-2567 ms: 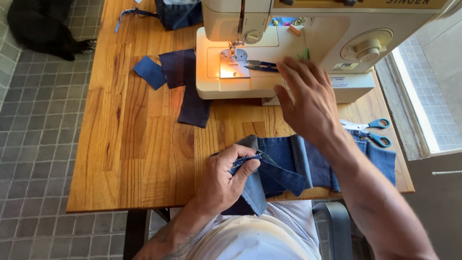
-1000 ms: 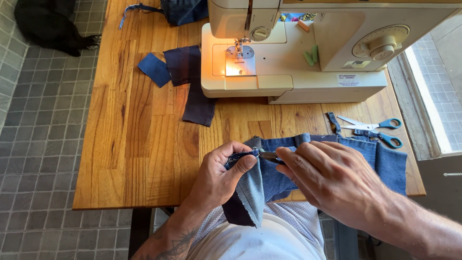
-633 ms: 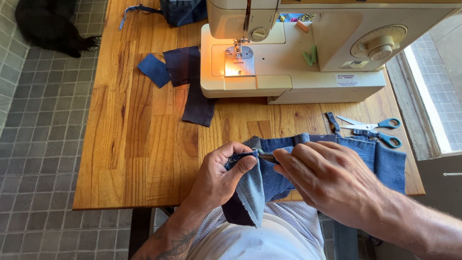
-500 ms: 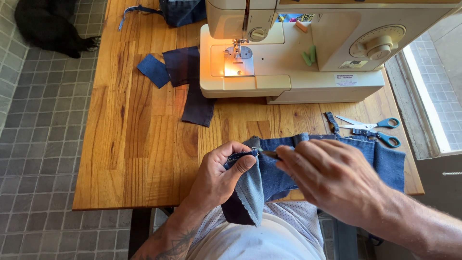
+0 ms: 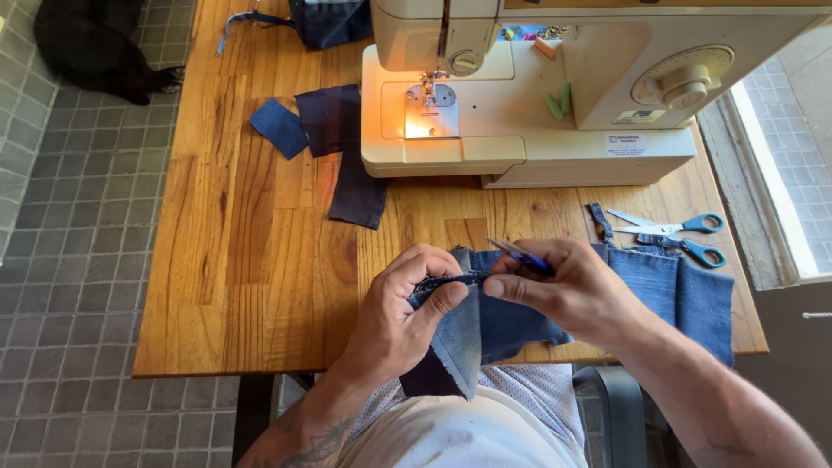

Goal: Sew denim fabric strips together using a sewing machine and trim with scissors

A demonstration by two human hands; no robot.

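A folded denim edge (image 5: 451,286) is pinched by the left hand (image 5: 403,316) at the bench's (image 5: 260,286) near edge. Just right, a small blue-handled tool (image 5: 520,256) is pinched by the right hand (image 5: 572,290), tip pointing left along the seam.

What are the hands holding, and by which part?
Left hand pinches the denim piece at its folded edge; right hand holds a small blue-handled tool by its handle.

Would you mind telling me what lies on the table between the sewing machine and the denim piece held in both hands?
In the head view, only bare wooden table separates the sewing machine from the denim piece; the scissors lie off to the right.
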